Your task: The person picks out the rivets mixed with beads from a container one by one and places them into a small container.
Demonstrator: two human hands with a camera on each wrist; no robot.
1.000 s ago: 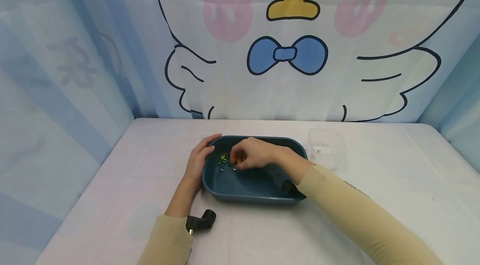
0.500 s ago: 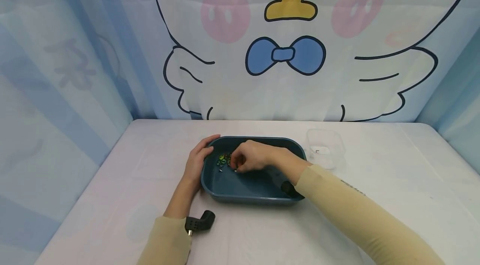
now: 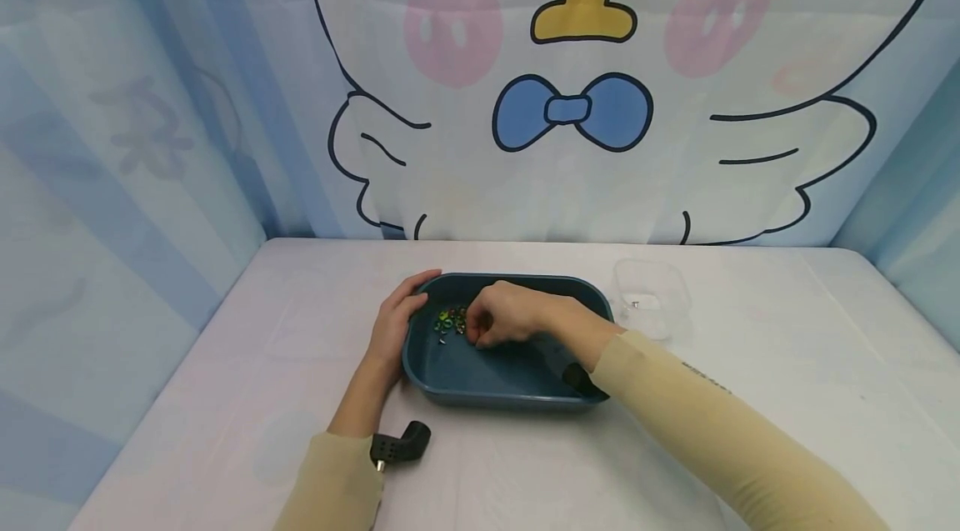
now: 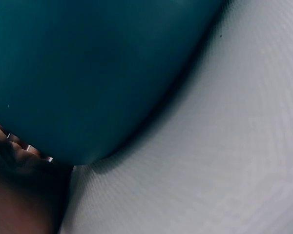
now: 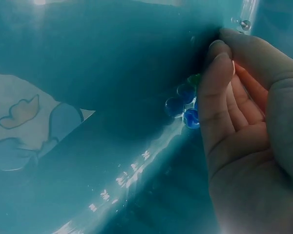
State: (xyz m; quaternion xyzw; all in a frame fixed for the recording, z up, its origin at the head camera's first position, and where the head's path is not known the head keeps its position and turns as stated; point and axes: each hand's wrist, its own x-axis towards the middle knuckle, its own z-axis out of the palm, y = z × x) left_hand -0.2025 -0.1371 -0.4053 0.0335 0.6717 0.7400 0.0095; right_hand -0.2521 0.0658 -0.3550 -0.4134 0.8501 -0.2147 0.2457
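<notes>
My left hand (image 3: 392, 323) grips the left end of a dark blue-green tray (image 3: 510, 399), thumb over the rim and fingers along the outside; the left wrist view shows the tray's outer wall (image 4: 102, 73) close up. Inside the tray, my right hand (image 3: 506, 313) reaches down, fingers bent and tips together near the floor. Small shiny coloured beads (image 3: 447, 321) lie just left of them. Up close, several look round, glassy and blue, like this bead (image 5: 191, 118), and a clear bead (image 5: 244, 25) sits beyond the fingertips. I cannot tell whether the fingertips pinch a bead.
A clear plastic box (image 3: 654, 291) stands right of the tray, with a small silvery piece (image 3: 635, 305) in it. The table (image 3: 315, 289) has a white cloth, and a printed curtain (image 3: 570, 181) hangs behind it.
The right fingertips have shifted slightly right and down within the tray, and the silvery piece beside them no longer shows. The left hand and tray have stayed in place.
</notes>
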